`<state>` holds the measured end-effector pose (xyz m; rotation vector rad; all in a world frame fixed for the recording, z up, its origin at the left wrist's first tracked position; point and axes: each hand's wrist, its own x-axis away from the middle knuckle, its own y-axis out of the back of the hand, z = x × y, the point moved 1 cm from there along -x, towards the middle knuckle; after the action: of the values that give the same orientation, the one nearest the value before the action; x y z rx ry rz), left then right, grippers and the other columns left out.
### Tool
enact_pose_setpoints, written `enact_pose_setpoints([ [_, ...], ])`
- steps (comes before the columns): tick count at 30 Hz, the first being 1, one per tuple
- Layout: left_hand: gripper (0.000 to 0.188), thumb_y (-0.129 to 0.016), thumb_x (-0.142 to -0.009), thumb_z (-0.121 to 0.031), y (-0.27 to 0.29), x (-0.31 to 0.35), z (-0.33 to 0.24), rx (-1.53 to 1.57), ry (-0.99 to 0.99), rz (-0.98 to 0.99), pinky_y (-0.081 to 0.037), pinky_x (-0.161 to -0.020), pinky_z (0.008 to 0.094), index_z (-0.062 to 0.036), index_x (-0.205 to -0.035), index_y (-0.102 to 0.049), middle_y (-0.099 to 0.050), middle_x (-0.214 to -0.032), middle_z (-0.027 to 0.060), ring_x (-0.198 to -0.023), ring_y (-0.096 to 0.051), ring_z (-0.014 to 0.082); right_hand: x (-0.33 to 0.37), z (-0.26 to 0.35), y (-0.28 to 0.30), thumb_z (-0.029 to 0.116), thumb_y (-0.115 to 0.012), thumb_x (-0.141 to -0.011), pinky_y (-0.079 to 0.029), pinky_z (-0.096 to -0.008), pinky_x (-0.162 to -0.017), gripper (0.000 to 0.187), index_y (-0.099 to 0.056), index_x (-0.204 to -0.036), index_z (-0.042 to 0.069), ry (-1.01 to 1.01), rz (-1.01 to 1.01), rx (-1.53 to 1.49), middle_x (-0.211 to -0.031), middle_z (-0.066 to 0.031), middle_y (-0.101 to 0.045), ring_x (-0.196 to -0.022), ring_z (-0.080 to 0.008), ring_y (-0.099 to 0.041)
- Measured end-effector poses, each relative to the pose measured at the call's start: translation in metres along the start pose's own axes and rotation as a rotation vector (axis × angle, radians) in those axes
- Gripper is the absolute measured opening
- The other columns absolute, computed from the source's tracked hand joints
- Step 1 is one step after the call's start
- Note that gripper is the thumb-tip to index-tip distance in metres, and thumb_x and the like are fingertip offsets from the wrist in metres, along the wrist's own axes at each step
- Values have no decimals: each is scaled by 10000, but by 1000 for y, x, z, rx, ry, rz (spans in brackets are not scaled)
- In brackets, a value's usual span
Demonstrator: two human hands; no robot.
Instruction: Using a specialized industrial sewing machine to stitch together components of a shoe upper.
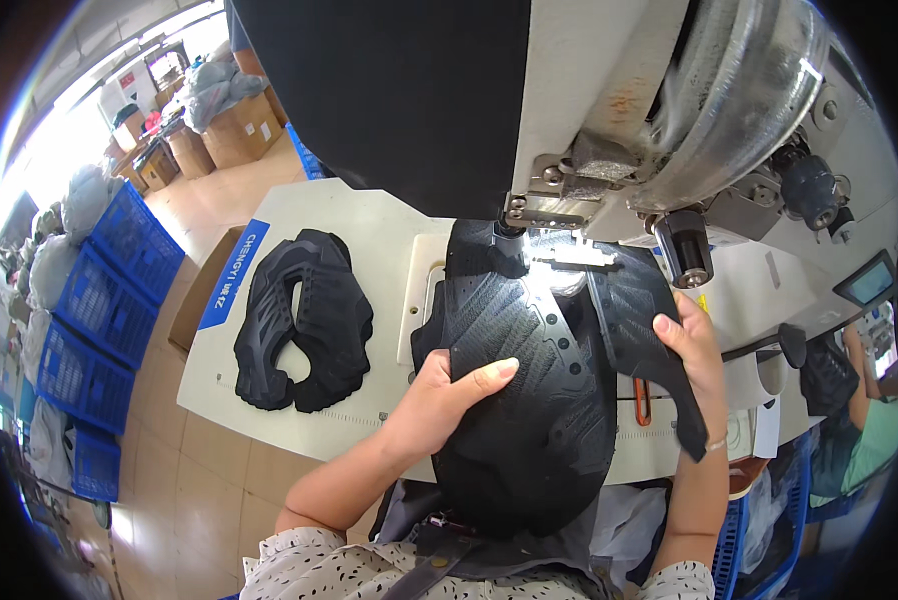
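Note:
A black textured shoe upper (pixel 529 400) lies spread under the head of a sewing machine (pixel 569 195), where a bright lamp lights the needle area. My left hand (pixel 454 390) grips its left edge, thumb flat on top and fingers hidden beneath. At the right, my right hand (pixel 694 340) pinches the upper's narrower side, whose tail hangs down past my wrist. A row of small holes runs down the upper's middle. To the left, more black shoe uppers (pixel 304 320) rest on the white table (pixel 219 385), apparently stacked.
Behind the right-hand side of the upper is an orange-handled tool (pixel 642 400). Blue plastic crates (pixel 99 310) with bagged goods stand at the left, cardboard boxes (pixel 239 130) at the back. On the right a co-worker's arm (pixel 857 375) reaches toward black material. A small screen (pixel 872 282) sits nearby.

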<state>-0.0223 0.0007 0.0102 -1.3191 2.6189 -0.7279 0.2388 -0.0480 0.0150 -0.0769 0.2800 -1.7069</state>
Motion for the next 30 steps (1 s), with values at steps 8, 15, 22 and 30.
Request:
enact_pose_setpoints([
  [8, 298, -592, -856, -193, 6, 27, 7, -101, -15, -129, -492, -724, 253, 53, -1024, -575, -616, -952, 83, -808, -584, 118, 53, -12, -47, 118, -622, -813, -465, -244, -738, 358, -477, -1112, -14, 224, -201, 175, -968, -61, -584, -821, -117, -564],
  [15, 208, -593, -859, -154, 17, 27, 4, -118, -160, -226, -478, -638, 227, 46, -916, -600, -617, -833, 36, -721, -564, 83, 77, -27, -70, 148, -558, -866, -504, -259, -546, 315, -456, -1098, -39, 181, -331, 94, -876, -121, -604, -617, -152, -583],
  [22, 188, -600, -848, -142, 25, 13, -6, -190, -233, -218, -468, -614, 215, 42, -887, -603, -615, -810, 25, -694, -554, 68, 70, -29, -67, 159, -549, -873, -494, -253, -533, 270, -489, -1042, -42, 195, -364, 107, -831, -110, -606, -597, -139, -576],
  [30, 228, -616, -838, -161, 28, -11, -24, -213, -203, -201, -477, -610, 207, 55, -909, -596, -614, -795, 31, -680, -561, 65, 41, -21, -61, 171, -545, -876, -477, -232, -521, 226, -524, -993, -21, 179, -360, 95, -786, -83, -599, -562, -125, -562],
])
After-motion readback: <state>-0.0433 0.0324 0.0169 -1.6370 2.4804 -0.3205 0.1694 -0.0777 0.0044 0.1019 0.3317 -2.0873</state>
